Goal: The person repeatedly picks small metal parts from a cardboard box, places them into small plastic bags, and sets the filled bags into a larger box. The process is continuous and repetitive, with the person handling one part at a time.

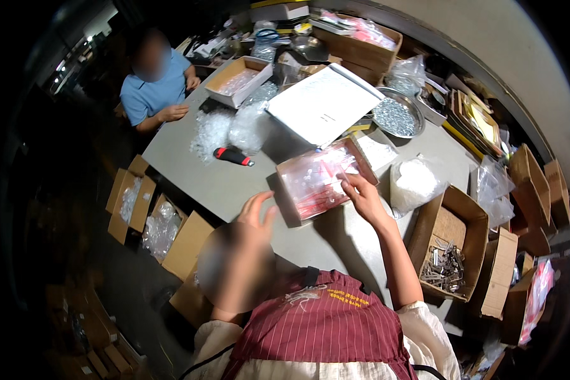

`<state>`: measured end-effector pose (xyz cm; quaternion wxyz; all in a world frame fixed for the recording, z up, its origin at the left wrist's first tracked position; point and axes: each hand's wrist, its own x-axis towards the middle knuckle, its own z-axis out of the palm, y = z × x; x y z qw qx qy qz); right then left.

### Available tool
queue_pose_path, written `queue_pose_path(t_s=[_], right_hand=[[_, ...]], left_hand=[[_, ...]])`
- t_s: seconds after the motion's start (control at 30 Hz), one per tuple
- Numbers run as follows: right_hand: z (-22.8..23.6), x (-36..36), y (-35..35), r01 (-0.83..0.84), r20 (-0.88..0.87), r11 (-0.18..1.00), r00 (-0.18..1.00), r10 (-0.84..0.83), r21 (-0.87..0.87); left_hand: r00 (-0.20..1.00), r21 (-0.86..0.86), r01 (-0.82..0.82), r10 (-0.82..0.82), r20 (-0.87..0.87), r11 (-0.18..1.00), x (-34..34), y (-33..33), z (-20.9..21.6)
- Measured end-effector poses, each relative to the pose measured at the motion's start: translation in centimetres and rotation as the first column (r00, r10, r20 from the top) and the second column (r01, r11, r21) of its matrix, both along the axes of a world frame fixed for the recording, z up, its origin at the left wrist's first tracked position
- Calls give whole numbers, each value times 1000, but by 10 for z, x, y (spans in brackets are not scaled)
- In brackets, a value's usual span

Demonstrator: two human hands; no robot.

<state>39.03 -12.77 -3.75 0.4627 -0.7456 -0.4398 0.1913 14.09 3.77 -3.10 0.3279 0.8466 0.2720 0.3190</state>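
Note:
Over the right side of a shallow cardboard box (292, 206), my right hand (363, 195) pinches what looks like a clear plastic bag (337, 170). Flat clear bags with red edges (320, 197) fill that box, which rests on the grey table near me. My left hand (258, 212) hovers to the left of the box with its fingers stretched apart and nothing in them; a blur covers its wrist. Beyond it on the table lies a red and black utility knife (233, 156), beside a heap of small clear plastic pieces (210, 134).
A white paper pad (326, 104) lies behind the box. To the right stand a metal bowl of small silvery parts (396, 116), a bag of white pieces (415, 183) and a carton of metal parts (449, 237). A co-worker in blue (152, 92) sits at the far left. Open cartons (130, 199) stand left.

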Motion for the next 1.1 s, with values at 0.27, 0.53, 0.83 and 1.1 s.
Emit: queue_pose_path(t_s=[0.27,0.53,0.83,1.1], right_hand=[[37,-47,-80,-78,47,997,996,78,-13],[-11,-67,-126,20,-295,986,953,-68,-165],[-50,-81,-136,-54,-521,999,852,42,-8],[23,-75,-135,141,147,968,974,-173,206]], left_hand=[[845,287,523,-531,-56,802,77,-70,38],[774,208,627,-631,-55,751,78,-102,8],[821,-92,571,-570,41,816,76,-102,25],[838,-40,530,-530,-132,847,69,-108,14]])
